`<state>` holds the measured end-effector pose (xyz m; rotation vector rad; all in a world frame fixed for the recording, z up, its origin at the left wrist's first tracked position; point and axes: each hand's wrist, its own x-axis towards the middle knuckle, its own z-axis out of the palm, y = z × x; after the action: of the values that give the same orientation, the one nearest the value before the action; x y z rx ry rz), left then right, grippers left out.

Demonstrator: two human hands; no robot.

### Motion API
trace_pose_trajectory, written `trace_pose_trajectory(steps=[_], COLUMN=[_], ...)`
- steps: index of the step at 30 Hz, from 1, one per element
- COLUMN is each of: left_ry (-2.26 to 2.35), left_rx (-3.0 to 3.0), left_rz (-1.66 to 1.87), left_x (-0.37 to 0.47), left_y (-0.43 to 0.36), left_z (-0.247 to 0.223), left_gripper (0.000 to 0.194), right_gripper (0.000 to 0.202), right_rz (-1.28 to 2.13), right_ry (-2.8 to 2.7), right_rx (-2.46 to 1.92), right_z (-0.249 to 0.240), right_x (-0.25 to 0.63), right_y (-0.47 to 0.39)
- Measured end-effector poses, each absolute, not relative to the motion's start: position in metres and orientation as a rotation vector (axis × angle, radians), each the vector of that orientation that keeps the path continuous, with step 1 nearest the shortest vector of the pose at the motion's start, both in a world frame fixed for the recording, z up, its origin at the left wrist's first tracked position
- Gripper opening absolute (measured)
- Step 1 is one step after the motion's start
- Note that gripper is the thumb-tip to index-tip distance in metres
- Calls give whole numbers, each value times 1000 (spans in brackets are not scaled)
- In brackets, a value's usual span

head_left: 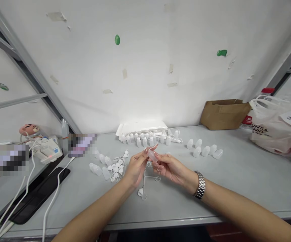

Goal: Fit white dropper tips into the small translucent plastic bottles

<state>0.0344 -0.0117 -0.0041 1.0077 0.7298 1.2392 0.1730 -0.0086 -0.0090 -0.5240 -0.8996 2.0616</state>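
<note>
A small translucent bottle is held tilted between my two hands, above the middle of the table. My right hand, with a metal watch at the wrist, is closed around its lower end. My left hand pinches at the other end, where a thin white cap strap curves above the fingertips. Fingers partly hide how strap and bottle meet. Below the hands lies a loose white cap with a ringed strap. Left of my left hand, a pile of white caps sits beside several translucent bottles.
Several capped bottles stand in front of a white tray by the wall. More uncapped bottles stand to the right. A cardboard box and plastic bag occupy the back right. Cables and a black tablet-like slab lie left.
</note>
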Motion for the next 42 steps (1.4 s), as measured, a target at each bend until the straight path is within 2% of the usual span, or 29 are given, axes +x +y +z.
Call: trace_pose_trajectory(steps=[4, 7, 10, 20, 27, 30, 34, 38, 42], left_ry=[828, 829, 791, 856, 1002, 986, 972, 975, 1304], left_rx=[1019, 968, 937, 995, 1045, 1027, 1046, 1196, 1597], left_rz=[1341, 1331, 1316, 1337, 1431, 1416, 1366, 1293, 1156], left_x=[33, 33, 32, 27, 29, 31, 34, 24, -5], left_y=[-10, -9, -10, -9, -8, -10, -10, -5, -6], left_z=[-6, -6, -4, -2, -6, -11, -13, 4, 30], left_gripper=[22, 25, 31, 26, 24, 24, 25, 28, 41], right_gripper=[23, 24, 24, 31, 25, 25, 28, 27, 24], right_rz=[1821, 1664, 1749, 1994, 1494, 1400, 1473, 1600, 1630], right_ry=[-1110, -1156, -1084, -1030, -1250, -1301, -1310, -1269, -1205], right_rx=[-659, -735, -708, -666, -943, -1010, -976, -860, -791], right_z=[-10, -12, -12, -5, -10, -9, -10, -9, -3], right_x=[172, 171, 171, 169, 166, 166, 167, 168, 172], right_y=[-8, -8, -9, -16, -15, -16, -15, -12, -10])
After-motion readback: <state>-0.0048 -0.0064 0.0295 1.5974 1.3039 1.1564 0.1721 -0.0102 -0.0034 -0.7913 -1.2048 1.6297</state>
